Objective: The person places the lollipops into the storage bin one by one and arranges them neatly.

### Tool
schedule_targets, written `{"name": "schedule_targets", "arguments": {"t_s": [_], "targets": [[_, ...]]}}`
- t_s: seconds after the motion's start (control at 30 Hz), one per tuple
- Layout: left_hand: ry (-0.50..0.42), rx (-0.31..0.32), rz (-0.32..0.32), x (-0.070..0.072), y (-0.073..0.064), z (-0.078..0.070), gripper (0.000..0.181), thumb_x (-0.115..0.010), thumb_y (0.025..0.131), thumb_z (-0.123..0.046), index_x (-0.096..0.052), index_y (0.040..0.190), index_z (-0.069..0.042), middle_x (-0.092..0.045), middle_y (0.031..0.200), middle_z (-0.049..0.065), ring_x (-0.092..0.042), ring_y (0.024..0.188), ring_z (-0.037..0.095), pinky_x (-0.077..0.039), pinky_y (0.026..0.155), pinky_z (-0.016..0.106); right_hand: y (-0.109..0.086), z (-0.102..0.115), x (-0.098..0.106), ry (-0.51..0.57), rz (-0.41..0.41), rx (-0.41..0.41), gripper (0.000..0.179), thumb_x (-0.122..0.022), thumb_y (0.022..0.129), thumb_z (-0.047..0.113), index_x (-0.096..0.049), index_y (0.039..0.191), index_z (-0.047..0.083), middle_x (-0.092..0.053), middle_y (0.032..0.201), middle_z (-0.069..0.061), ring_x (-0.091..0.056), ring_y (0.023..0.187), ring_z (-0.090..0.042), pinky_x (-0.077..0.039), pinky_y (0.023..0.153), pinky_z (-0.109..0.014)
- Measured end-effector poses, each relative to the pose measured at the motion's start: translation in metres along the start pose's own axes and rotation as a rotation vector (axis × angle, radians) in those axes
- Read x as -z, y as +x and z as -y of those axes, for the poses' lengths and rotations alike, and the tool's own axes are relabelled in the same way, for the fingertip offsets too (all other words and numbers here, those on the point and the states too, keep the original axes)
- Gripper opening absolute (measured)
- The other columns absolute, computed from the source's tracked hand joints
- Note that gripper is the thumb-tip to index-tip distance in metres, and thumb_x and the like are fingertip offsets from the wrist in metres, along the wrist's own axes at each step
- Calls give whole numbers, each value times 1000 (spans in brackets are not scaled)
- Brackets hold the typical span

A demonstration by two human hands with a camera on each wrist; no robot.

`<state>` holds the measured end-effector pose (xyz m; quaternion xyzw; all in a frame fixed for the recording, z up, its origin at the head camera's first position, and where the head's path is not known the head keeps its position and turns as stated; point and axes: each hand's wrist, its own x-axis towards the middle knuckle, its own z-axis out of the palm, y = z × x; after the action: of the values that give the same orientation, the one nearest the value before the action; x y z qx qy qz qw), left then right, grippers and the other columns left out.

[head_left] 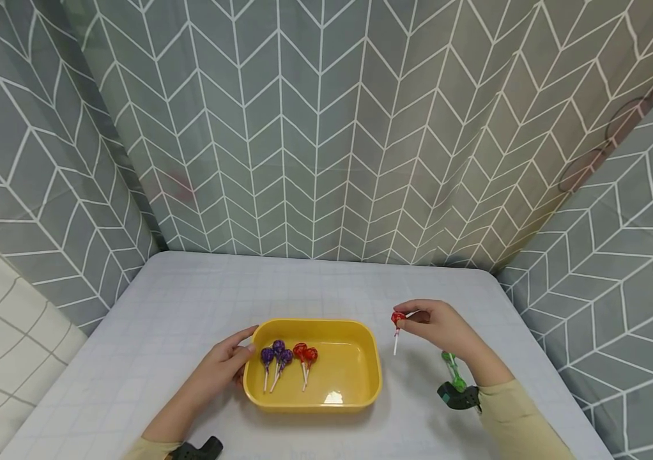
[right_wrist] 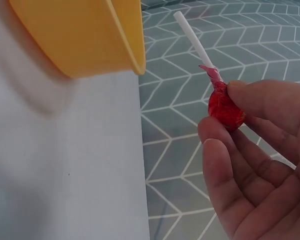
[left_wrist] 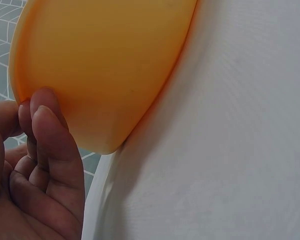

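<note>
A yellow plastic tray (head_left: pixel 319 407) sits on the table, with several lollipops lying on the left side of its floor. Three have purple wrappers, among them one purple lollipop (head_left: pixel 278 346), and beside them are two red lollipops (head_left: pixel 306 353). My left hand (head_left: pixel 224 365) grips the tray's left rim, and the left wrist view shows its fingers (left_wrist: pixel 52 132) against the tray wall. Right of the tray, above the table, my right hand (head_left: pixel 438 324) pinches another red lollipop (right_wrist: pixel 225 107) by its wrapped head. Its white stick points down in the head view.
Green lollipops (head_left: pixel 453 369) lie on the table near the right wrist, partly hidden by the black wrist device (head_left: pixel 459 396). A white cloth (head_left: pixel 217 287) covers the table. Grey patterned curtains (head_left: pixel 315 128) hang behind it and at the sides.
</note>
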<state>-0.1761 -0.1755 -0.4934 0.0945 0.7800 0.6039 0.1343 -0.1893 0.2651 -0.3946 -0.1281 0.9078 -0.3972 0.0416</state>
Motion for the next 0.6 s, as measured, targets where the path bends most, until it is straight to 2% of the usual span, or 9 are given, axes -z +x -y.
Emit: {"name": "schedule_targets", "arguments": {"t_s": [0.13, 0.6], "targets": [[2, 0, -2, 0, 0, 0, 54, -55, 103, -31, -40, 150, -10, -64, 80, 16, -58, 60, 23, -53, 53, 34, 3, 6, -3, -13, 24, 42, 31, -74, 90, 29, -71, 116, 13, -71, 102, 3, -67, 90, -14, -56, 78, -29], [-5, 4, -3, 0, 0, 0, 54, -55, 103, -32, -40, 150, -9, -64, 80, 15, -58, 61, 22, -52, 54, 33, 18, 26, -23, 48, 122, 131, 28, -74, 91, 25, -71, 116, 11, -71, 103, 4, -68, 90, -17, -55, 78, -26]]}}
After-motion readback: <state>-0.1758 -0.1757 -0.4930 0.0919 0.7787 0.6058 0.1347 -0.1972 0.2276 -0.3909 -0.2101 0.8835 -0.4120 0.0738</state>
